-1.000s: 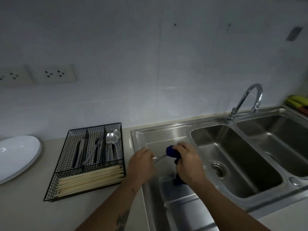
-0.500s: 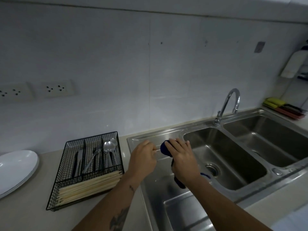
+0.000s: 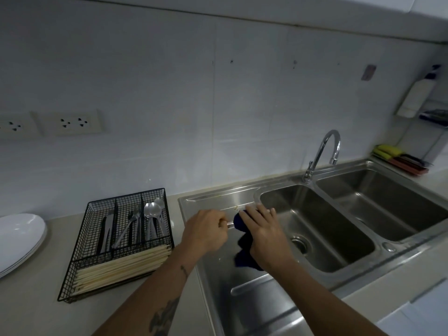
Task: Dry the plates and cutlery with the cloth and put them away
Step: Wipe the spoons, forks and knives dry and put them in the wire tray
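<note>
a dark blue cloth (image 3: 243, 241) is wrapped round one end of a metal cutlery piece (image 3: 230, 224) above the drainboard; white plates (image 3: 19, 238) lie stacked on the bench at far left.

The single head-worn camera looked forward and down from close above the person's forearms, facing the tiled wall (image 3: 169, 93), with the sink (image 3: 315, 238) beyond the fingers (image 3: 261, 212) and the counter (image 3: 36, 299) off to their left.

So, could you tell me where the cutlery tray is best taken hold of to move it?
Grip the cutlery tray by its two long side rims, hands coming from left and right: the wire walls stand upright and bare there, while chopsticks fill the near end.
</note>
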Demonstrator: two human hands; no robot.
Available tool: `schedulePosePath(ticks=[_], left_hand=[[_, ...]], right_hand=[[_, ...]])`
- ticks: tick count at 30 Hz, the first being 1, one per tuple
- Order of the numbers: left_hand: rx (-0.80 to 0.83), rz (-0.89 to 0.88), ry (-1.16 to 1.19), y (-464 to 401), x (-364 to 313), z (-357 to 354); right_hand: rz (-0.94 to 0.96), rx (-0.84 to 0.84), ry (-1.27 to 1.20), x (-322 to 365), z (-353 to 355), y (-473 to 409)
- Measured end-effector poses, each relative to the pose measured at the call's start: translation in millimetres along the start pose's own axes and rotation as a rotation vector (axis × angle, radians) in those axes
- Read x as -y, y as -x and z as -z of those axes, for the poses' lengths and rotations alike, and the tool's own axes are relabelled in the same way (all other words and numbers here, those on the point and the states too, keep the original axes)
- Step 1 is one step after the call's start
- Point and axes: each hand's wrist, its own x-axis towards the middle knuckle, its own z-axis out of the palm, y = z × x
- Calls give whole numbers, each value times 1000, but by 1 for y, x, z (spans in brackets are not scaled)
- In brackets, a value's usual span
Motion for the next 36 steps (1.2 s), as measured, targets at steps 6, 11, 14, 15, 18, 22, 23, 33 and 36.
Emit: schedulePosePath(ticks=[6,11,14,15,18,22,23,33,36], left_hand=[[66,75,136,15,20,-1],[289,165,472,7,4,-2],[318,215,564,2,-4,-7],[320,231,570,2,-5,-10],[326,291,557,2,-3,-21],[135,436,678,-4,0,-27],[95,440,684,-7,-1,-27],[-78,590,880,-27,-33,-23],[-144,648,1161,-26,-32,-12]], right_hand=[[-127,1,-134,-19,-5,8],[-94,-76,-200,-10,0,-1],[-49,-46,-170,-15,3,0],[-42,-37,-157,-19,4,1],[-165,-13,-171,-33,7,9],[-454,-34,-293,-41,21,11],[-501,-24,-340,-39,25,10],[-380,23,-414,16,20,-11],[-275,93,-154,22,1,-5]])
